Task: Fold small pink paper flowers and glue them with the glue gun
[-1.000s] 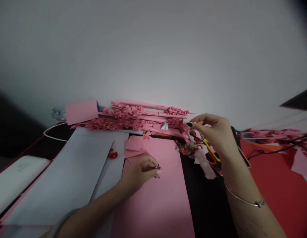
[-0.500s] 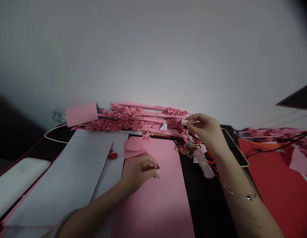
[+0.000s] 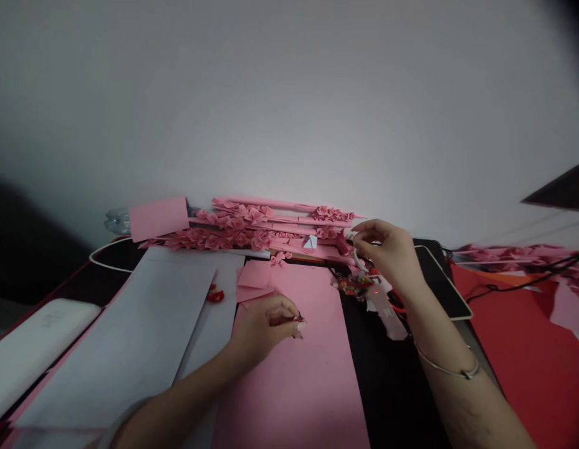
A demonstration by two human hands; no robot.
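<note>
My left hand (image 3: 265,324) rests on a long pink paper sheet (image 3: 298,374), its fingers curled and pinched on something small I cannot make out. My right hand (image 3: 389,252) reaches to the far end of the table, fingers pinched on a thin white ring or cord (image 3: 357,254) beside a row of pink paper flower stems (image 3: 252,227). Just below that hand lies a glue gun (image 3: 382,302) with a red light, next to small red bits (image 3: 352,284). A bangle circles my right wrist.
White paper sheets (image 3: 144,330) lie at the left, with a white device (image 3: 32,343) at the far left edge. A tablet (image 3: 439,280) sits behind my right arm. Red paper (image 3: 532,355) and more pink stems (image 3: 518,255) fill the right. A white wall rises behind.
My right hand has moved left and farther back, away from the yellow-handled scissors, toward the flower stems. The left hand has stayed in place.
</note>
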